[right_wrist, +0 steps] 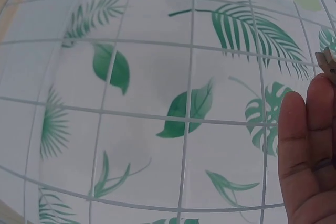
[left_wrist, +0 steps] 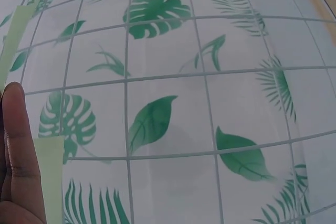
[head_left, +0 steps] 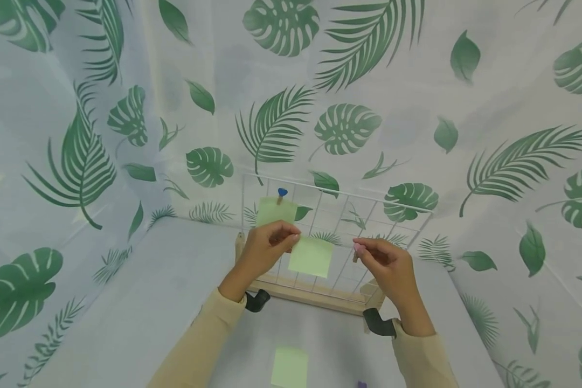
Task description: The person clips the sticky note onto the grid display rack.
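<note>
Left hand [head_left: 267, 247]: thumb and fingertips together, pinching the held note [head_left: 311, 256] by its upper left corner. Right hand [head_left: 388, 265]: thumb and index together on the pink clip [head_left: 358, 248]; other fingers bent loosely, no gap worth noting at the tips. Note hangs in front of the grid [head_left: 339, 193], around mid-width; can't tell if paper touches wire. Clip is just right of it, not on it.

Step looks like clipping note to grid. My take: lay the note's top edge flat over one horizontal wire, hold the corner, bring the clip in square, squeeze the tail to part its jaws, bite paper and wire together. Don't let go with the left until the clip grips. Paper is likely to curl or swing if pushed off-center.

Watch left knuckles: they overlap the lower edge of the hung note [head_left: 276, 210], under the blue clip [head_left: 282, 192].

Room: grid and its base [head_left: 315, 298] sit toward the tabletop's [head_left: 126, 302] back edge. More tabletop shows toward the left edge than the right, so right elbow swing is tighter. Loose note [head_left: 289, 367] lies forward of the base; tabletop's front edge is out of view.
</note>
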Demonstrator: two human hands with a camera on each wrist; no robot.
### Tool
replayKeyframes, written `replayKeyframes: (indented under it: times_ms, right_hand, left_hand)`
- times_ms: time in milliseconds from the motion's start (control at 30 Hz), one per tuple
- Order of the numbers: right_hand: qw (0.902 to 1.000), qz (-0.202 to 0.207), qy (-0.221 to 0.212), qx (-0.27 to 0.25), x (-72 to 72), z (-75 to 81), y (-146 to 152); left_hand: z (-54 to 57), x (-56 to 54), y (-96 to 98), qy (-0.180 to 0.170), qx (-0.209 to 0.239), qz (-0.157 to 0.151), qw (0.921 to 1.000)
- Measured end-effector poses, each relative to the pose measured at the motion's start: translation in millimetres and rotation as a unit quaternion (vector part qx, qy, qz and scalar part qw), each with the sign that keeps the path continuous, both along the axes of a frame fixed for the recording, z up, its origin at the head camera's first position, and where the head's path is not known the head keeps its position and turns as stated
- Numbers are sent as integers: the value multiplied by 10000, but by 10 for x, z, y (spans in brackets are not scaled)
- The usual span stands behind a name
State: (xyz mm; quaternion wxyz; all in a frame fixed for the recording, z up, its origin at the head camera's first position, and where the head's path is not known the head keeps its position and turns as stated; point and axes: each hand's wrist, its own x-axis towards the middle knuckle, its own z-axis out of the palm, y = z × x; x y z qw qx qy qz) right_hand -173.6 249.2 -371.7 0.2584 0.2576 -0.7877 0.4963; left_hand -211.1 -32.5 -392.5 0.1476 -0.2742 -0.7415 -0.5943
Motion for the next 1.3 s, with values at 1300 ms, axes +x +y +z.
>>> replayKeyframes:
  times_ms: [1300]
  right_hand:
    - [9989, -108, -442, 95, -124, 376, -88]
  left_hand:
    - [210, -176, 192, -70, 220, 286, 9993]
